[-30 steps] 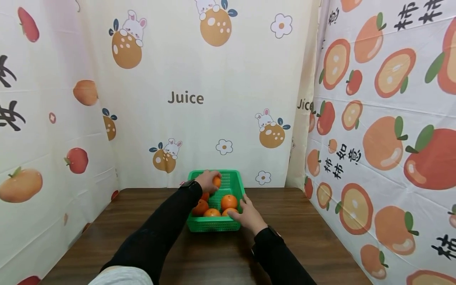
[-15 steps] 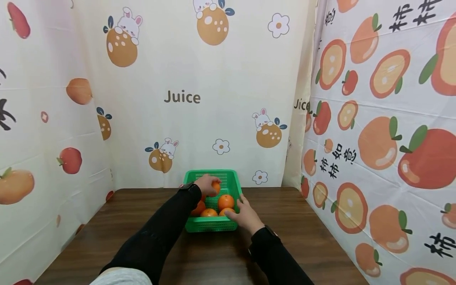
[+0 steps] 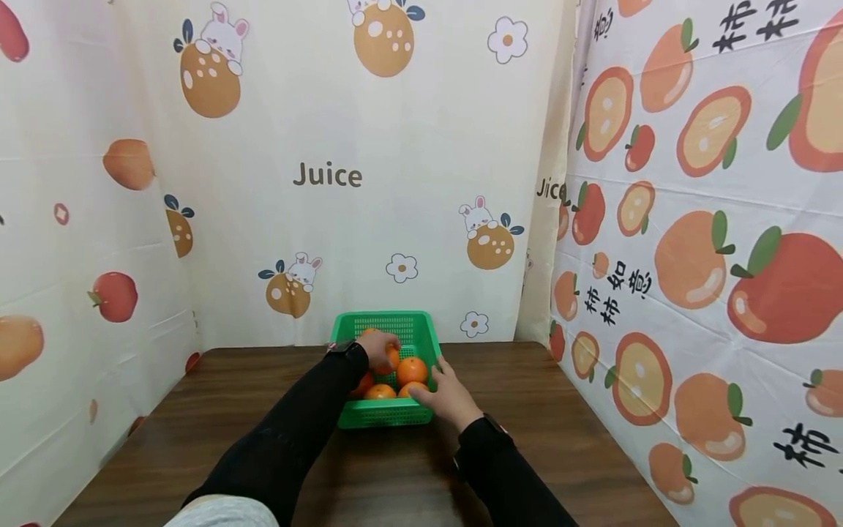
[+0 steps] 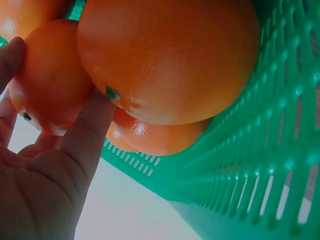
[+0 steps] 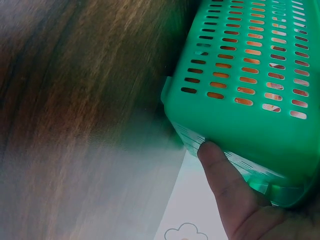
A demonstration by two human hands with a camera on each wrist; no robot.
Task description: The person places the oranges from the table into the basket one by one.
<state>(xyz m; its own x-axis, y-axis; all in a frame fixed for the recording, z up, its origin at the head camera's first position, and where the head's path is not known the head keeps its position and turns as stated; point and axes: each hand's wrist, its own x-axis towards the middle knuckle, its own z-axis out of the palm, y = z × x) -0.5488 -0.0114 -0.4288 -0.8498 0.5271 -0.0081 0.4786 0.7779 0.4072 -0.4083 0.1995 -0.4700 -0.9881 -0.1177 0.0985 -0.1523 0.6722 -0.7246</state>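
Observation:
A green slotted plastic basket (image 3: 385, 418) on the table contains several oranges (image 3: 411, 371). Reaching into its left side, my left hand (image 3: 377, 347) holds one orange (image 4: 52, 75) between thumb and fingers. A bigger-looking orange (image 4: 170, 60) sits close beside that hand in the left wrist view, touching the thumb's tip. My right hand (image 3: 450, 396) rests at the basket's front right corner, thumb over the front and fingers along the right side. In the right wrist view a straight digit (image 5: 220, 172) lies against the green wall.
The basket stands on a dark brown wooden table (image 3: 283, 454), near its far edge. Fruit-printed curtains (image 3: 395, 219) close off the back and both sides. Black sleeves cover both forearms.
My left hand has lowered its orange deeper into the basket and nearer to me. The right hand stays at the corner. The head view has shifted slightly to the right.

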